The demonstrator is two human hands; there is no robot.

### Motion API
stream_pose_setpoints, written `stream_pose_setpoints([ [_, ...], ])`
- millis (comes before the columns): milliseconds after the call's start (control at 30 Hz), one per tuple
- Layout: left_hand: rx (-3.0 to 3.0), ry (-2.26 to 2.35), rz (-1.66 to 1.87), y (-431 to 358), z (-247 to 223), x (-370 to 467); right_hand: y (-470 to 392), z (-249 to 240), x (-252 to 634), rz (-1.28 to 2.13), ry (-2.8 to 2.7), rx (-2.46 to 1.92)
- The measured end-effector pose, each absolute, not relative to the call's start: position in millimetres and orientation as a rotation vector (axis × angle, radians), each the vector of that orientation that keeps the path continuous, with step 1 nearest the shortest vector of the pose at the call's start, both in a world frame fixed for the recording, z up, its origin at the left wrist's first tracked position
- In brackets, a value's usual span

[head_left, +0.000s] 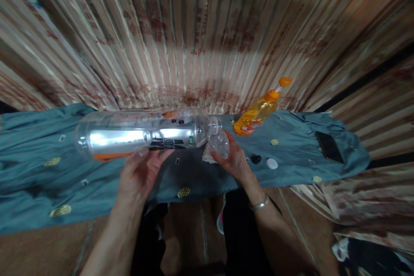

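Nearest to the camera are 2 bare forearms [119, 224], reaching toward a large bottle [139, 136], transparent, with a shiny silver label. This large bottle is held on its side over the counter [200, 181], which is covered by teal cloth, and its neck points to the right; whether its body touches the cloth, I cannot tell. Below its middle, the left grip [140, 170] supports it, thumb on the near side and fingers beneath. Just beside its neck, the right grip [231, 159] is curled around a small clear vessel [221, 143]. I judge that the step in hand is to bring this vessel and the bottle's mouth together; the next move calls for both grips being steady, so that neck and vessel stay in line. How much is inside, the picture does not show. To the right of the large bottle, near its neck, stands a pump bottle [257, 116] with orange liquid, the most likely obstacle if the neck swings. Also to its right, but nearer to the person, are a black cap [256, 158] and a white cap [272, 163]; well apart from it lies a dark phone [330, 146]. Close behind the large bottle, a striped backdrop [181, 51] limits movement away from the person.
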State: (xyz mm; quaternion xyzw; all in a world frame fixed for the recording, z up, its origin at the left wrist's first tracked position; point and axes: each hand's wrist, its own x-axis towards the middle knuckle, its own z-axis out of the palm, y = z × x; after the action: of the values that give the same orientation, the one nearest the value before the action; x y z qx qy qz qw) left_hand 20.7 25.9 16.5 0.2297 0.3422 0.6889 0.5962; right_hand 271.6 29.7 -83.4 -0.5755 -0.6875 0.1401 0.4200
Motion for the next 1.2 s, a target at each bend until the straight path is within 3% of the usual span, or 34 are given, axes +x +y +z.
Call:
stream_pose_setpoints([
  [1200,0.558,0.849,1.618,22,15,13,28,-79,269,0.375,-1.727,-1.478],
])
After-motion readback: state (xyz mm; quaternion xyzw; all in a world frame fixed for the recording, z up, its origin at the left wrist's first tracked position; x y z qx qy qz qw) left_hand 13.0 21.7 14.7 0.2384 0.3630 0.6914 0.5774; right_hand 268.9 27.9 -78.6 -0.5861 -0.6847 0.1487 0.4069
